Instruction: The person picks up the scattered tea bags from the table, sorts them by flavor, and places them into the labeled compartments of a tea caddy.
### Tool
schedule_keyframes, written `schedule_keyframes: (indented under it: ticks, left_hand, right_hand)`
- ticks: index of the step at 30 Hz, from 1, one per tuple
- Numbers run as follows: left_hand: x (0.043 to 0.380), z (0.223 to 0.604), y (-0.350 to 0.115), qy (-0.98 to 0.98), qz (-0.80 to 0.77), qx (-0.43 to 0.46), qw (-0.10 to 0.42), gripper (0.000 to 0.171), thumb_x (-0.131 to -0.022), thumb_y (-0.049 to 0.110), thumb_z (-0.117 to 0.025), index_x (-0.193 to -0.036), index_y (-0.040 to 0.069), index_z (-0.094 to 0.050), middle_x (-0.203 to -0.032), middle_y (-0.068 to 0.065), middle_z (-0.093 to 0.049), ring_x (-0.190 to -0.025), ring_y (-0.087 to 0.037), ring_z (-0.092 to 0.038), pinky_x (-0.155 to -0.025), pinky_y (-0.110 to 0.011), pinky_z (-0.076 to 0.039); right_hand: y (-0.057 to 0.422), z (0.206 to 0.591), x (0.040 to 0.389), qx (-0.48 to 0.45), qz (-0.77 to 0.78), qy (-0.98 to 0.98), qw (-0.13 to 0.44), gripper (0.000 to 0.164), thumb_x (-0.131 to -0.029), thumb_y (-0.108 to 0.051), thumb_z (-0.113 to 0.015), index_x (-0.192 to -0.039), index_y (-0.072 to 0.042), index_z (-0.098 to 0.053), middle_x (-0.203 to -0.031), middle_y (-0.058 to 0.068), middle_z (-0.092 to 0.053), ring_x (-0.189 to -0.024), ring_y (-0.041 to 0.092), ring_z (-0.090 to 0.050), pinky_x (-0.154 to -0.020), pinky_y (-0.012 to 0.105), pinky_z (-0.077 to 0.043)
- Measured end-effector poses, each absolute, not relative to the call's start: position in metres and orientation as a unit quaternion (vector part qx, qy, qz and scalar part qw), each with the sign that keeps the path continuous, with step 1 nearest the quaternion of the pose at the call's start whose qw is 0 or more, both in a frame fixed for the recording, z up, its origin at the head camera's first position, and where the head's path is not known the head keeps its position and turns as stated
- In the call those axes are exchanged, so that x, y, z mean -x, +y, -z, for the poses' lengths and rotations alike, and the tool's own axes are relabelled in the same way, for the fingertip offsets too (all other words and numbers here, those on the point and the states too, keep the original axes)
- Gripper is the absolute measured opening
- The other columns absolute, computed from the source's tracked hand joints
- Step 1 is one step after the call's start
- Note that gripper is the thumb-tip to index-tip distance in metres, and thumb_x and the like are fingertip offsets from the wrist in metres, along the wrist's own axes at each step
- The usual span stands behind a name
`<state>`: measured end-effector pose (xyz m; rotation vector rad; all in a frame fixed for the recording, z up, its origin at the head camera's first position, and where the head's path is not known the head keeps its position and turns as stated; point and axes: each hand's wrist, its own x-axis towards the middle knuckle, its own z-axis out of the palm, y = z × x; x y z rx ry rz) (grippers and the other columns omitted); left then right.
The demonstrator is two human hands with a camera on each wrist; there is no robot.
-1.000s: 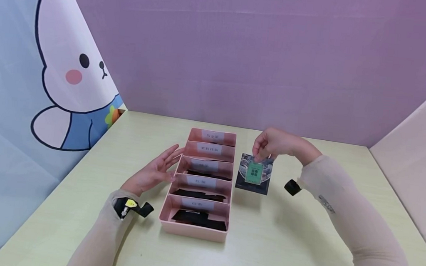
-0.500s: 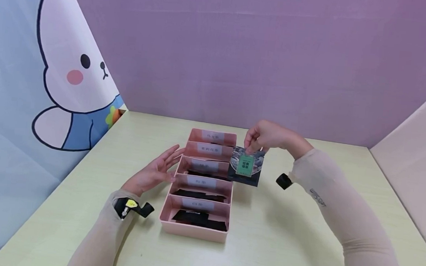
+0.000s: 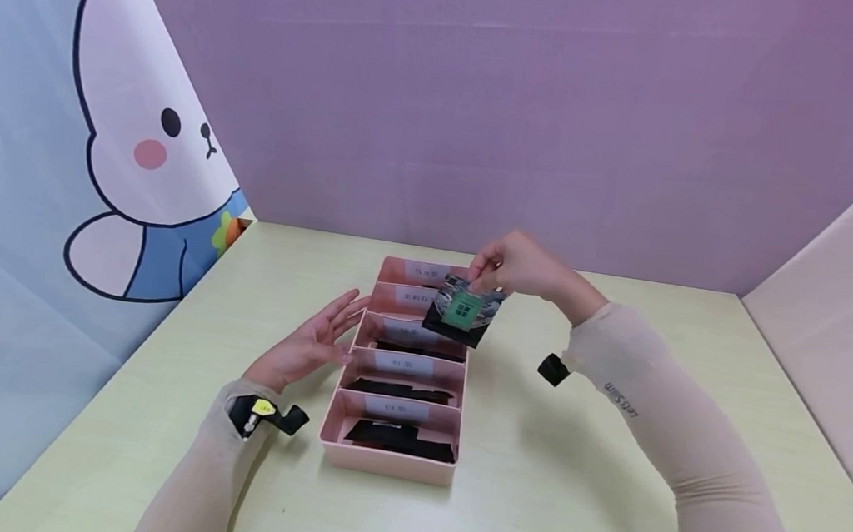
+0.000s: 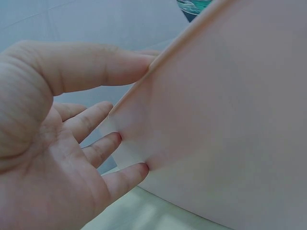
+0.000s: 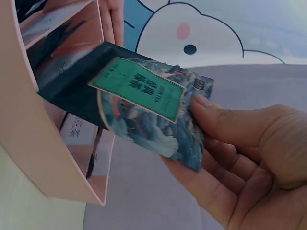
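My right hand [image 3: 520,269] pinches the top edge of a dark tea sachet [image 5: 139,105] with a green label between thumb and fingers. The sachet [image 3: 460,310] hangs tilted over the right side of a pink divided box [image 3: 388,463], about level with the second and third compartments from the back. My left hand [image 3: 307,344] rests against the box's left side with its fingers fairly straight. In the left wrist view, the thumb of the left hand [image 4: 62,139] touches the box rim and the fingertips touch the outer wall.
Each compartment has a white label [image 3: 409,363] on its divider. Dark sachets [image 3: 399,439] lie in the nearer compartments; the far ones are partly covered. A purple backdrop [image 3: 513,122] stands behind the pale table [image 3: 566,494], with a cartoon curtain [image 3: 16,225] at left.
My right hand has carried the sachet leftward and a little away from me, from beside the box to above it, and the sachet has tilted. The left hand has stayed put.
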<state>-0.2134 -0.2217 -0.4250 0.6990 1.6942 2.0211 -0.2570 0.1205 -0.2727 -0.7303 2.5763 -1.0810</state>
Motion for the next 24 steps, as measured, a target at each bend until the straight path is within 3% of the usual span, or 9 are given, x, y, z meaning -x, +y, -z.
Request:
schedule_keyframes:
  ticks: [7,13,24]
  left_hand:
    - [0.215,0.425,-0.220,0.614,-0.722,-0.248,0.203,0.104,-0.082,-0.013,-0.063,-0.160,0.011,0.002,-0.166,-0.014,-0.001,-0.151,-0.036,0.000,-0.116,-0.063,-0.006]
    - [0.215,0.424,-0.219,0.613,-0.722,-0.249,0.202,0.104,-0.082,-0.014,-0.060,-0.160,0.010,0.004,-0.166,-0.015,0.000,-0.151,-0.036,0.001,-0.117,-0.063,-0.006]
    - [0.216,0.425,-0.219,0.606,-0.728,-0.251,0.202,0.105,-0.082,-0.013,-0.063,-0.160,0.009,0.003,-0.166,-0.016,0.001,-0.150,-0.036,0.001,-0.116,-0.063,-0.005]
  right_hand:
    - [0.109,0.283,0.250,0.285,0.401,0.868,0.070,0.003,-0.085,-0.004,-0.077,-0.087,-0.001,-0.076,-0.076,0.004,-0.072,-0.062,0.019,-0.057,-0.053,0.027,-0.043]
    - [0.103,0.296,0.241,0.308,0.399,0.864,0.018,0.004,-0.086,-0.001,-0.074,-0.083,-0.004,-0.075,-0.082,0.004,-0.072,-0.067,0.018,-0.061,-0.062,0.030,-0.051]
    - [0.096,0.322,0.219,0.409,0.245,0.875,-0.087,0.011,-0.086,0.004,-0.072,-0.086,-0.006,-0.074,-0.083,0.000,-0.072,-0.073,0.014,-0.066,-0.069,0.030,-0.057]
